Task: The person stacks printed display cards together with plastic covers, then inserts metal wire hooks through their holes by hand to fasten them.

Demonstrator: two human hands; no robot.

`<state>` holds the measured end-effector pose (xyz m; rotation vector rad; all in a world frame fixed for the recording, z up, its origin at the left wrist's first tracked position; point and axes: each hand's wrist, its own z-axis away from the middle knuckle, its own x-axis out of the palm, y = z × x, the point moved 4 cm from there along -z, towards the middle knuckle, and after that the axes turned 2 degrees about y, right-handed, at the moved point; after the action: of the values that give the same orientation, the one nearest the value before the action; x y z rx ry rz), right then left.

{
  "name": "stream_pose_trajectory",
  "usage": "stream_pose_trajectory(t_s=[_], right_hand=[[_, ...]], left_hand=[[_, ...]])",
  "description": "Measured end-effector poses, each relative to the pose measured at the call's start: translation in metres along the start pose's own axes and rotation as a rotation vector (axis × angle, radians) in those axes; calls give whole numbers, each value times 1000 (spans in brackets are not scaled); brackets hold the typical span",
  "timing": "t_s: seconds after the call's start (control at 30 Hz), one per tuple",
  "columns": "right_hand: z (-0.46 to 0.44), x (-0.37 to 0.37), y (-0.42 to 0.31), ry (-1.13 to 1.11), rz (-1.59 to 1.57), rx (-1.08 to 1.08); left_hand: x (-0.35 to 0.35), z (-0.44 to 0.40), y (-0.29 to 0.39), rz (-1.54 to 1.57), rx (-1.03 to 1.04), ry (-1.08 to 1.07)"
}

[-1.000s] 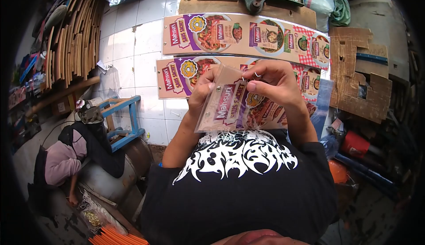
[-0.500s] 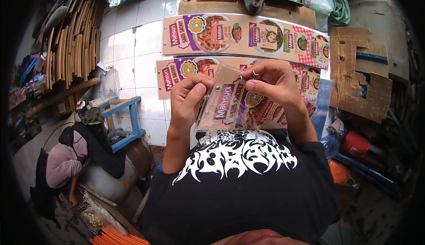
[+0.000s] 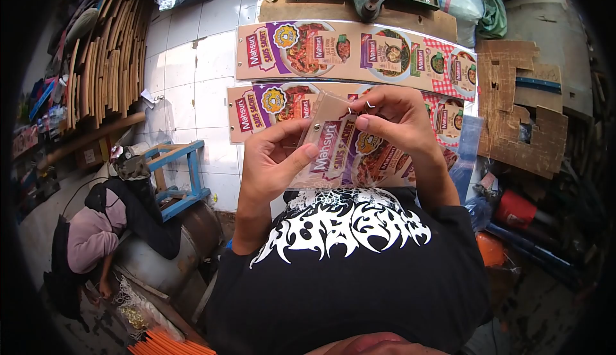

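While your left hand [image 3: 263, 162] pinches the printed panel [image 3: 330, 140] tilted before your shirt [image 3: 346, 284] and your right hand [image 3: 404, 121] grips a small bent metal piece [image 3: 370, 105] near its upper edge, a loose left hold could let the panel swing and the metal scratch it.

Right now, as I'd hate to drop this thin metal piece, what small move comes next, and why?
Probably steady the tilted, clear-covered printed strip with the left hand: its thumb lies near the silvery round eyelet, while the right hand pinches the thin, bent metal piece by the strip's edge.
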<state>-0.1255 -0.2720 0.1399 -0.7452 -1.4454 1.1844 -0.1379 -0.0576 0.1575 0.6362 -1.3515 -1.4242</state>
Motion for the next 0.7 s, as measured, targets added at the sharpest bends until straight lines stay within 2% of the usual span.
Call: stream_pose_trajectory(t_s=[0.6,0.67,0.7], right_hand=[[6,4,-3,31,16,-19],[10,4,-12,19,48,51],[11,4,-14,13,13,-10]], left_hand=[[1,2,2,-91,20,17],[-1,3,1,-94,-6,27],[0,1,-1,-82,35,14]])
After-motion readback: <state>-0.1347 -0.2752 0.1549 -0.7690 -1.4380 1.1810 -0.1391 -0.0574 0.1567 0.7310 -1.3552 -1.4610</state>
